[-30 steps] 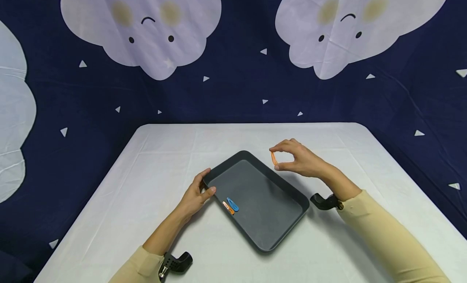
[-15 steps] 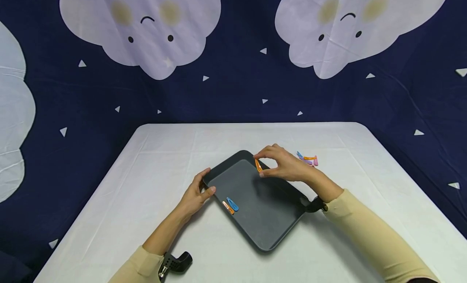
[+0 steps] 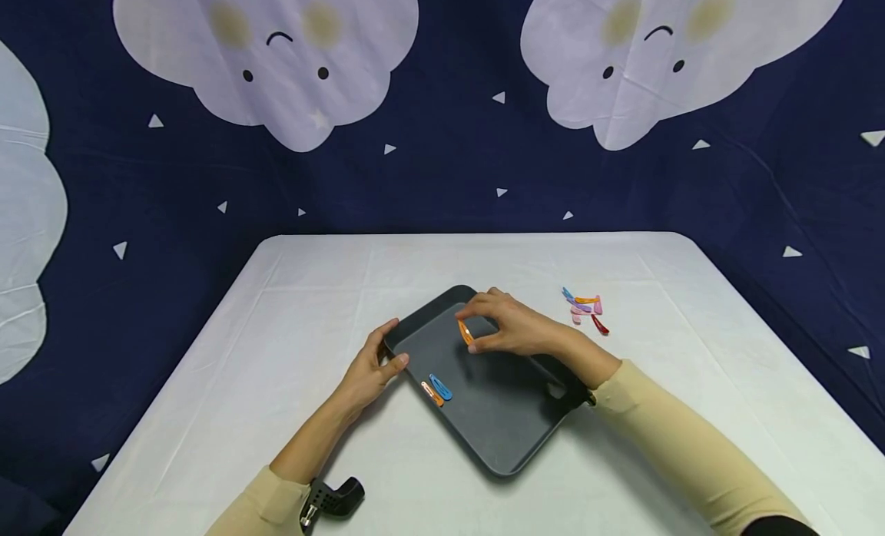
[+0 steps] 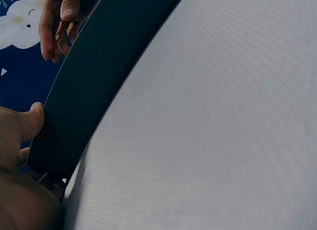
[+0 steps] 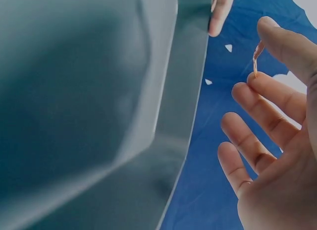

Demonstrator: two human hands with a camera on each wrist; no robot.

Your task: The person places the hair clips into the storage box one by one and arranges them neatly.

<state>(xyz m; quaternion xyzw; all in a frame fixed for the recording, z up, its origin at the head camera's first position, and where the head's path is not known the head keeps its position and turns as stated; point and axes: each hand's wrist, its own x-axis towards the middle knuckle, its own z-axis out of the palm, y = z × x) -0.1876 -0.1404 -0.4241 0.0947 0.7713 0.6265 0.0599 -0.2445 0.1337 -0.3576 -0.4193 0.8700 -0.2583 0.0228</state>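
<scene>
A dark grey tray (image 3: pixel 498 421) lies at an angle on the white table. My left hand (image 3: pixel 368 371) grips its left corner, thumb over the rim; the left wrist view shows this hand (image 4: pixel 20 136) at the tray's outer wall (image 4: pixel 99 66). Above the tray's far part, my right hand (image 3: pixel 515 325) pinches an orange hair clip (image 3: pixel 465 332) between thumb and forefinger. In the right wrist view the clip (image 5: pixel 256 56) spans thumb and fingertip, the other fingers of the hand (image 5: pixel 277 136) spread. A blue clip (image 3: pixel 440 387) and an orange clip (image 3: pixel 432 393) lie inside along the left wall.
Several small clips, among them a pink one (image 3: pixel 598 306) and a red one (image 3: pixel 600 325), lie on the table (image 3: pixel 415 263) beyond the tray's right side. A dark blue cloth (image 3: pixel 442 190) with clouds hangs behind the table. A black wrist device (image 3: pixel 339 497) is on the left wrist.
My right hand has moved left and nearer with the orange clip, from beyond the tray's right rim to over its inside. The pile of clips has come into view. My left hand has stayed put.
</scene>
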